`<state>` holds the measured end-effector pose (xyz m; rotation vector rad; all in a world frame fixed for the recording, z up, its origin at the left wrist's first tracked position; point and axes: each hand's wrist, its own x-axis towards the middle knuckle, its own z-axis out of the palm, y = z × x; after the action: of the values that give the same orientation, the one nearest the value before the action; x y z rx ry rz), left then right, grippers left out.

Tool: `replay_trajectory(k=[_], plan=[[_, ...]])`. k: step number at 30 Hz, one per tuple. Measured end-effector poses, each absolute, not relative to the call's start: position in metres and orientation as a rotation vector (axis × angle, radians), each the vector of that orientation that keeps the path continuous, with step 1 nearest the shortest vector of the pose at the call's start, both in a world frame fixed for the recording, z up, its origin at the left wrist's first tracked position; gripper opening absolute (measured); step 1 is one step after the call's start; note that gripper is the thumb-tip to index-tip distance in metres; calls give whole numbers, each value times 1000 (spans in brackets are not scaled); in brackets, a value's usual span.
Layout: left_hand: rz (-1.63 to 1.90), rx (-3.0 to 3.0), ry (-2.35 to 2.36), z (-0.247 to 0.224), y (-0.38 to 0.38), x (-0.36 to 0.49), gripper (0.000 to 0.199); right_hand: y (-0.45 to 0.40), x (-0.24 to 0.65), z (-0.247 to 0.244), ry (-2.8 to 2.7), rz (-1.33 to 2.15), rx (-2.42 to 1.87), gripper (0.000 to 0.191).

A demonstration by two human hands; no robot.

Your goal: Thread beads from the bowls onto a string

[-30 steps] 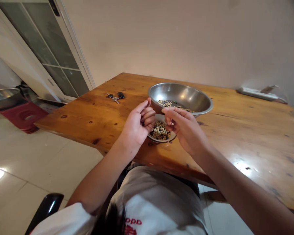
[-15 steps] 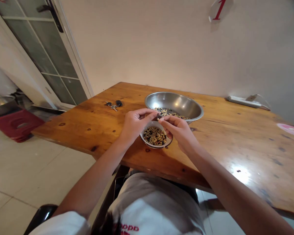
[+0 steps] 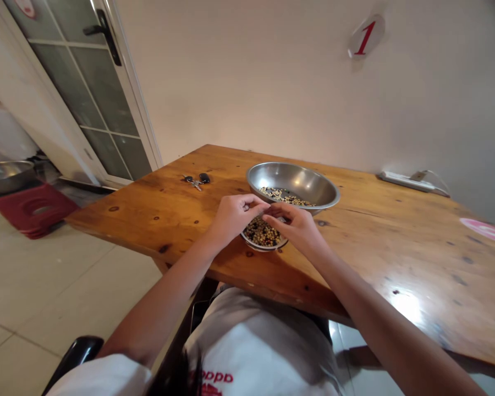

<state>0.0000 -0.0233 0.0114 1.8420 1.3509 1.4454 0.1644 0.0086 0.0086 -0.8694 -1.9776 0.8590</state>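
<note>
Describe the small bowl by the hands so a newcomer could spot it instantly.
On the wooden table, find the large steel bowl. In front, under the left hand and right hand, sits a smaller bowl of mixed dark and pale beans.

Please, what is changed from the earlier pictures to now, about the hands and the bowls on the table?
The left hand and right hand moved inward and down from their raised, apart position. Their fingertips now nearly meet above the small bowl, partly covering it. I cannot tell if they hold a seed. The steel bowl and keys stayed in place.
</note>
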Motion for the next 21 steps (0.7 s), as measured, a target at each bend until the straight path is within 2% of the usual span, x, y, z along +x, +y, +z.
replay_trajectory(k=[5, 9, 15, 18, 21], plan=[[1456, 1797, 1297, 14, -26, 3, 20, 11, 167, 7, -1963, 912, -905, 22], [1497, 1446, 1030, 14, -20, 2, 15, 11, 166, 7, -1924, 965, -909, 21], [1448, 507, 365, 20, -11, -8, 26, 4, 163, 8, -1901, 990, -850, 23], [1462, 386, 283, 23, -10, -10, 35, 0, 161, 7, -1909, 964, -829, 20], [1466, 301, 249, 24, -13, -10, 34, -3, 159, 7, -1913, 952, -817, 16]])
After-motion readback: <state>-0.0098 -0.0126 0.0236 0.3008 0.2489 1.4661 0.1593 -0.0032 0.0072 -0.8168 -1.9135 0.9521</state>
